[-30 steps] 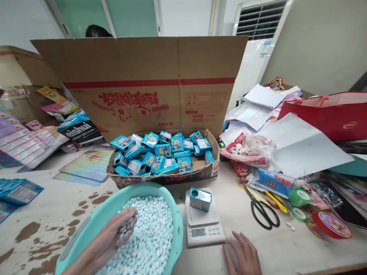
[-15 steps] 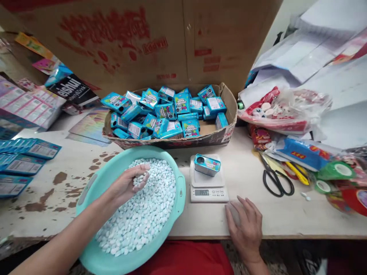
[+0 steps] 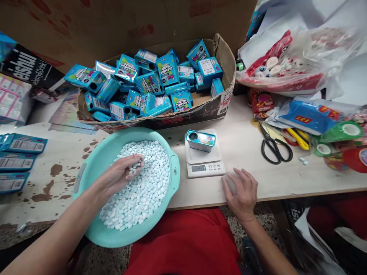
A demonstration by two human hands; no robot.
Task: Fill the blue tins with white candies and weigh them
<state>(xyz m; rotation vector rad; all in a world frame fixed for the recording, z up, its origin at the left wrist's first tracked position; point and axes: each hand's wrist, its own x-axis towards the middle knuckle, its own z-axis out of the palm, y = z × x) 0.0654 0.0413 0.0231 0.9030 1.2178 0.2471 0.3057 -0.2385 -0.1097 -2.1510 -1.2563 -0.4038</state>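
Head view: bench (image 3: 197,194) carries everything. Cardboard tray (image 3: 174,121), loaded with jumbled blue boxes (image 3: 168,70), at 11 o'clock of frame. Teal basin (image 3: 114,241) at 8 o'clock, part-filled with pale pellets (image 3: 143,202). Left hand (image 3: 123,173) over them, fingers curled in, pinching a few. Right hand (image 3: 242,194) at 4 o'clock of scale, fingers slightly spread, nothing held. Scale (image 3: 192,173) at basin's 2 o'clock. Single box (image 3: 202,141) on its plate, round opening up.
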